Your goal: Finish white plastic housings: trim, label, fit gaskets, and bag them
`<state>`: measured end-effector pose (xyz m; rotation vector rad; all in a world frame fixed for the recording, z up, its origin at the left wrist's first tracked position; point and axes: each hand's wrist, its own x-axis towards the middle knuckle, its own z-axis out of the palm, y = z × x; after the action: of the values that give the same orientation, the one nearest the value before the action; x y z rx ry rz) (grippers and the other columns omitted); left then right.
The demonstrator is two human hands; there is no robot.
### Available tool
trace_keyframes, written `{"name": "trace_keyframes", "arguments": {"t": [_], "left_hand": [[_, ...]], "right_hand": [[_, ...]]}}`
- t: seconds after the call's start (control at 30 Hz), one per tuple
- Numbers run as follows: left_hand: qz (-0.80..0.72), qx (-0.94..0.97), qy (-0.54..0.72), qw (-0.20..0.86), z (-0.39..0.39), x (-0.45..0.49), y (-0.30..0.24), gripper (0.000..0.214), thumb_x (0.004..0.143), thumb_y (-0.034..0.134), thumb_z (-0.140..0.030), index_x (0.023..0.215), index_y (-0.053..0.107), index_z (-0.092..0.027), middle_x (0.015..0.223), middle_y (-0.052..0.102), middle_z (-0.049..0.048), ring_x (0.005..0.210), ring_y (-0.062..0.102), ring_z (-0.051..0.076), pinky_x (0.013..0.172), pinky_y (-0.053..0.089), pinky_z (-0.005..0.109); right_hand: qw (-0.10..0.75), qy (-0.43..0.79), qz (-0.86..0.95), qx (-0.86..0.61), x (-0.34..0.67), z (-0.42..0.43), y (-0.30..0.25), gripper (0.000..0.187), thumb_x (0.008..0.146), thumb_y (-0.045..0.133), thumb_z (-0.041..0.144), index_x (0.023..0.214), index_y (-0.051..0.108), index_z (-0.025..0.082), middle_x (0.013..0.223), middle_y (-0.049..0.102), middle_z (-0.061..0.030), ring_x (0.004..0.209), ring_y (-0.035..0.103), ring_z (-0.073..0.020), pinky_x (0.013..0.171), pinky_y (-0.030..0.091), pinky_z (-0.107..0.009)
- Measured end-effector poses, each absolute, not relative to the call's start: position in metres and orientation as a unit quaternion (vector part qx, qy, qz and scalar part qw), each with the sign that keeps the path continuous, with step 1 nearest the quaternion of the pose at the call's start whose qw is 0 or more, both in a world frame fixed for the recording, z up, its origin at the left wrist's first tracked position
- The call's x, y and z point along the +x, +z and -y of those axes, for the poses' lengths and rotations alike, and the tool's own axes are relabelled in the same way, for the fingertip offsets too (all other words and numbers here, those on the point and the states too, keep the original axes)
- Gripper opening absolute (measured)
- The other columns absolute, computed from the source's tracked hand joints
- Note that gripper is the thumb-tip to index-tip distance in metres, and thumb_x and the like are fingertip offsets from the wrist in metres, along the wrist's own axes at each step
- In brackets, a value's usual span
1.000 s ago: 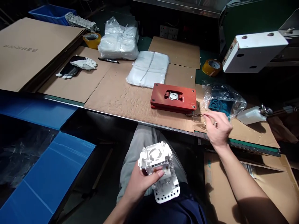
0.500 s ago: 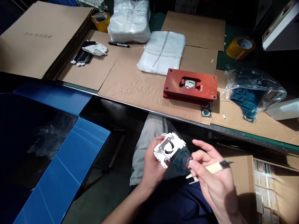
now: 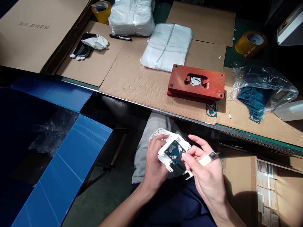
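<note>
My left hand grips a white bracket-like part with notched edges and a round opening, above my lap. A thin blue cutout sheet with a ring pattern lies over the part's front face. The thumb and a finger of my right hand pinch that sheet at its right edge. Tucked in the same hand is a cream-coloured tool with a dark pointed tip at one end and prongs at the other. Whether the sheet is fully flat against the part, I cannot tell.
On the cardboard-covered table sits a red fixture block with a small metal piece in its recess. Blue cutouts spill from a clear bag at right. A blue box stands left, an open carton of small parts right.
The blue sheet has moved left and up from beside the white part onto its face, with my right hand following. The white part has tilted slightly. The camera view has shifted a little.
</note>
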<state>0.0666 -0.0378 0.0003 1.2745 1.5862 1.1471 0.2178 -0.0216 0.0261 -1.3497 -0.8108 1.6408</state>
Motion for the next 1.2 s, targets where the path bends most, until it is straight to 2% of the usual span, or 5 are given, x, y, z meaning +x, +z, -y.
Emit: {"name": "trace_keyframes", "arguments": {"t": [0.2, 0.33, 0.53, 0.83, 1.2], "left_hand": [[-0.617, 0.520, 0.451, 0.382, 0.038, 0.067, 0.001, 0.015, 0.083, 0.071, -0.026, 0.096, 0.063, -0.025, 0.120, 0.064, 0.0066, 0.113, 0.062, 0.029, 0.101, 0.042, 0.042], [-0.618, 0.518, 0.450, 0.383, 0.038, 0.068, 0.002, 0.015, 0.083, 0.071, -0.026, 0.096, 0.063, -0.025, 0.121, 0.064, 0.0067, 0.114, 0.061, 0.030, 0.101, 0.042, 0.042], [-0.616, 0.508, 0.456, 0.394, 0.038, 0.070, 0.005, 0.016, 0.084, 0.070, -0.031, 0.098, 0.064, -0.026, 0.117, 0.066, 0.0070, 0.112, 0.062, 0.030, 0.099, 0.043, 0.041], [-0.608, 0.502, 0.459, 0.409, 0.038, 0.072, 0.005, 0.015, 0.085, 0.070, -0.029, 0.099, 0.064, -0.027, 0.118, 0.065, 0.0054, 0.112, 0.062, 0.028, 0.101, 0.042, 0.040], [-0.624, 0.486, 0.460, 0.404, 0.038, 0.080, 0.008, 0.017, 0.084, 0.072, -0.027, 0.098, 0.064, -0.026, 0.118, 0.064, 0.0065, 0.112, 0.061, 0.029, 0.101, 0.043, 0.041]], "right_hand": [[0.415, 0.646, 0.326, -0.552, 0.219, 0.022, 0.022, 0.046, 0.081, 0.081, 0.026, 0.124, 0.066, 0.032, 0.075, 0.064, 0.0043, 0.054, 0.056, -0.0100, 0.049, 0.047, -0.021], [0.410, 0.649, 0.319, -0.555, 0.219, 0.023, 0.022, 0.049, 0.082, 0.081, 0.026, 0.127, 0.065, 0.034, 0.073, 0.064, 0.0050, 0.054, 0.055, -0.0088, 0.050, 0.046, -0.019], [0.420, 0.650, 0.306, -0.554, 0.219, 0.023, 0.024, 0.050, 0.082, 0.082, 0.027, 0.128, 0.064, 0.032, 0.072, 0.065, 0.0052, 0.055, 0.055, -0.0079, 0.049, 0.046, -0.016], [0.422, 0.643, 0.310, -0.559, 0.220, 0.024, 0.021, 0.054, 0.079, 0.082, 0.027, 0.129, 0.063, 0.032, 0.074, 0.067, 0.0041, 0.059, 0.059, -0.0119, 0.055, 0.052, -0.021], [0.432, 0.636, 0.316, -0.556, 0.224, 0.026, 0.022, 0.053, 0.082, 0.081, 0.028, 0.131, 0.062, 0.032, 0.076, 0.066, 0.0025, 0.061, 0.061, -0.0135, 0.055, 0.051, -0.023]]}}
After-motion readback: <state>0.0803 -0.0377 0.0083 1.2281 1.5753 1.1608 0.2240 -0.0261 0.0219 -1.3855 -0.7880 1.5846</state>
